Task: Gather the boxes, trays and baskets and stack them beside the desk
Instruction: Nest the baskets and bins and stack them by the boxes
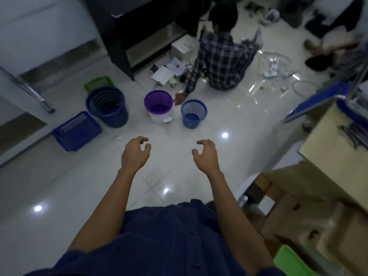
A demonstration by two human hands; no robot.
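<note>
Three round baskets stand on the tiled floor ahead: a large dark blue basket (107, 106), a purple basket (158, 102) nested in a white one, and a small blue basket (193, 113). A blue rectangular tray (76, 130) lies at the left, and a green tray (99, 82) sits behind the dark blue basket. My left hand (136, 153) and my right hand (205, 155) hover empty over the floor, fingers curled and apart, short of the baskets. Cardboard boxes (298, 212) sit at the lower right beside a desk (334, 148).
A person in a plaid shirt (221, 60) sits on the floor behind the baskets, one hand near the purple one, with papers and small items around. A dark cabinet (135, 30) stands behind. Cables and a power strip (272, 70) lie at the right. A green item (288, 261) shows bottom right.
</note>
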